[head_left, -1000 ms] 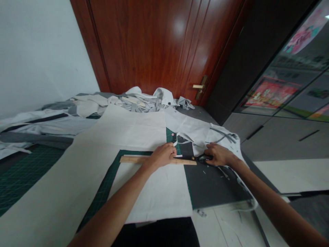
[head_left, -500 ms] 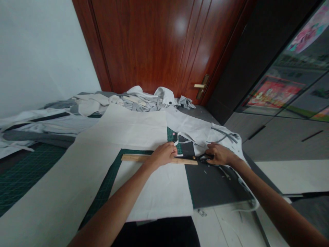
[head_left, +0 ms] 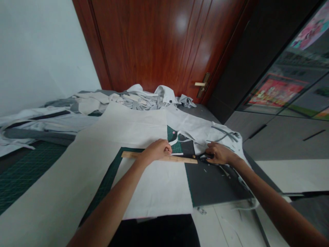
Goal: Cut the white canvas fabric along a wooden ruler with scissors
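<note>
Fabric is covering most of the bench: a large pale sheet is running from lower left toward centre frame, and a green cutting mat is showing beneath it at left. A white panel and a dark grey panel are lying side by side at lower centre, edges meeting. Offcuts are sitting heaped at upper centre, below the red door.

A wooden ruler is lying across the top edges of both panels, probably serving as a straight guide. The left hand is pressing down on its left half, fingers curled over it, likely pinning ruler and cloth flat. The right hand is sitting just past the ruler's right end, closed around dark scissors; whether the blades are parted, I cannot tell. The scissors are meeting the ruler tip over the grey panel's top edge.
</note>
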Motion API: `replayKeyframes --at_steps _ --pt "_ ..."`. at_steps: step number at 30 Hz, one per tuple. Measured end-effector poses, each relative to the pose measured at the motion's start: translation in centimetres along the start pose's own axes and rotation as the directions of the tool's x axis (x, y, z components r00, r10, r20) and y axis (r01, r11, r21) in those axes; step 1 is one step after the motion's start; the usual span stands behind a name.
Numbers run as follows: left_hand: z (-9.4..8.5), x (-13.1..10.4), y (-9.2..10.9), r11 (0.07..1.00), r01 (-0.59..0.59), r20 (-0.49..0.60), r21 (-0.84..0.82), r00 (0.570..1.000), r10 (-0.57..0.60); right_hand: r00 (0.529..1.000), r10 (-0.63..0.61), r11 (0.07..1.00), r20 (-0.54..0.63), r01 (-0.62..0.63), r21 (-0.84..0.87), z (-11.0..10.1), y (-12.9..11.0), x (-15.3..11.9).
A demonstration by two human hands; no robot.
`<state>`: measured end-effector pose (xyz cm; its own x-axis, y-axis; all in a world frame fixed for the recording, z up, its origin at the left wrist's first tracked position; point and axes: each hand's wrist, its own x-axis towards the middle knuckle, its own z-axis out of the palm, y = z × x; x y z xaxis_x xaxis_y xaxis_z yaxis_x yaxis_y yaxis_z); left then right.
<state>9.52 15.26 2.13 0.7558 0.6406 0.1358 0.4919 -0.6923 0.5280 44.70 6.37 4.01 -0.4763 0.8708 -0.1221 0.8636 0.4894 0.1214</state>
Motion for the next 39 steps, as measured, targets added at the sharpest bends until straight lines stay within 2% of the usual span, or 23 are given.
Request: replayKeyframes --at_steps 5,14,24,39 --pt "0.4 0.0 0.1 1.000 -0.014 -0.014 0.000 1.000 0.014 1.000 0.011 1.000 -0.027 -0.011 -0.003 0.3 -0.1 -0.1" --pt "0.3 -0.6 1.2 0.998 0.035 -0.013 0.051 0.999 -0.034 0.995 -0.011 1.000 -0.103 0.013 0.024 0.9 0.0 -0.6" --pt "-0.5 -0.9 2.2 0.998 0.031 0.016 0.059 0.999 -0.032 0.998 -0.003 1.000 -0.064 0.004 0.021 0.9 0.2 -0.5" --pt "-0.7 -1.1 2.6 0.997 0.044 0.001 0.069 0.999 -0.045 0.993 -0.043 0.999 -0.113 0.042 -0.011 1.4 0.5 -0.7"
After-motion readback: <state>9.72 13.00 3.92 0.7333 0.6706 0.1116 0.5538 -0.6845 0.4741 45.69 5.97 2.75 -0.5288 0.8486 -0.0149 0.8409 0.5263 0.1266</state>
